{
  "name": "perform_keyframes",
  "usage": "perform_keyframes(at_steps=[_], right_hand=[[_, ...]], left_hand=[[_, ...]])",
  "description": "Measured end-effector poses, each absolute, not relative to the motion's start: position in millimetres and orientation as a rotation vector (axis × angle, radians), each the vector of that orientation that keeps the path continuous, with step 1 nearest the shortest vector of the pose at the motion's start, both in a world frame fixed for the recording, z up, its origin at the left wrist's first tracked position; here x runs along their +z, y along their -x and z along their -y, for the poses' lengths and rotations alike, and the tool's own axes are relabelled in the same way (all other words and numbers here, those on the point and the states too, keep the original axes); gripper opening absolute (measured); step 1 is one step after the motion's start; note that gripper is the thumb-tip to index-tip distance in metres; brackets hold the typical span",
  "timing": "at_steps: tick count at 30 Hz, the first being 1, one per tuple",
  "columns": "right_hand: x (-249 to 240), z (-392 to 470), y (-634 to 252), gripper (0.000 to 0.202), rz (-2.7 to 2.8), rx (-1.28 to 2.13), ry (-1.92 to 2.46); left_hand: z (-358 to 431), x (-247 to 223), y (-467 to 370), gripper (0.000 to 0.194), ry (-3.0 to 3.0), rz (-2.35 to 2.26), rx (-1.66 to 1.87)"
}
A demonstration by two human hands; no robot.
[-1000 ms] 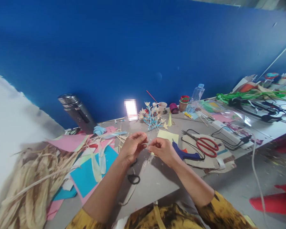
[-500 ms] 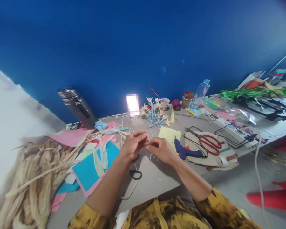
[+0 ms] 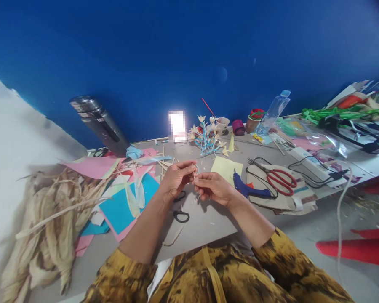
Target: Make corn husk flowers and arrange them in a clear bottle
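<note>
I have the left hand [image 3: 177, 179] and right hand [image 3: 216, 188] pinching a thin pale strand [image 3: 193, 170] between them, above the table [image 3: 214, 230] and in from its near edge

I judge it very light, bendy and easy to crease or snap, not very slippery, so I would hold it softly close to either end; the hands hide much of its length, so I cannot tell where it stops. Near the table's far edge, neither the clear bottle [image 3: 274, 111] nor the dark flask [image 3: 99, 126] shows me any legible brand or lettering
</note>
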State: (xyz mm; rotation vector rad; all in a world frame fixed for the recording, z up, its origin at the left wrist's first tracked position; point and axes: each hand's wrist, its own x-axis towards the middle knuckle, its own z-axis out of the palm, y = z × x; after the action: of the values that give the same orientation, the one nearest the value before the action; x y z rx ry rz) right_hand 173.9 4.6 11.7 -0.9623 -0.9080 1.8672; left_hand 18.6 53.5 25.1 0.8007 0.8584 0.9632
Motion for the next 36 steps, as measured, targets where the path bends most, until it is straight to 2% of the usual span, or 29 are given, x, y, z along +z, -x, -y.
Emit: perform_keyframes(at_steps=[7,20,28,36], right_hand=[[6.0,-1.5,-169.4,0.042,0.865,1.891,0.928],[2.5,11.5,-182.8,0.038,1.213,1.620,1.139],[-11.7,28.6,-182.3,0.032,1.180,1.586,1.263],[-13.8,33.1,-175.2,0.032,1.016,1.540,1.278]], left_hand=[[-52.2,22.6,-20.5,0.041,-0.820,-0.881,1.008],[-47.2,27.1,-5.4,0.039,-0.962,-1.028,0.974],[-31.8,2.6,-7.4,0.033,-0.878,-1.111,0.910],[-31.5,1.7,-9.1,0.033,-0.852,-1.121,0.923]])
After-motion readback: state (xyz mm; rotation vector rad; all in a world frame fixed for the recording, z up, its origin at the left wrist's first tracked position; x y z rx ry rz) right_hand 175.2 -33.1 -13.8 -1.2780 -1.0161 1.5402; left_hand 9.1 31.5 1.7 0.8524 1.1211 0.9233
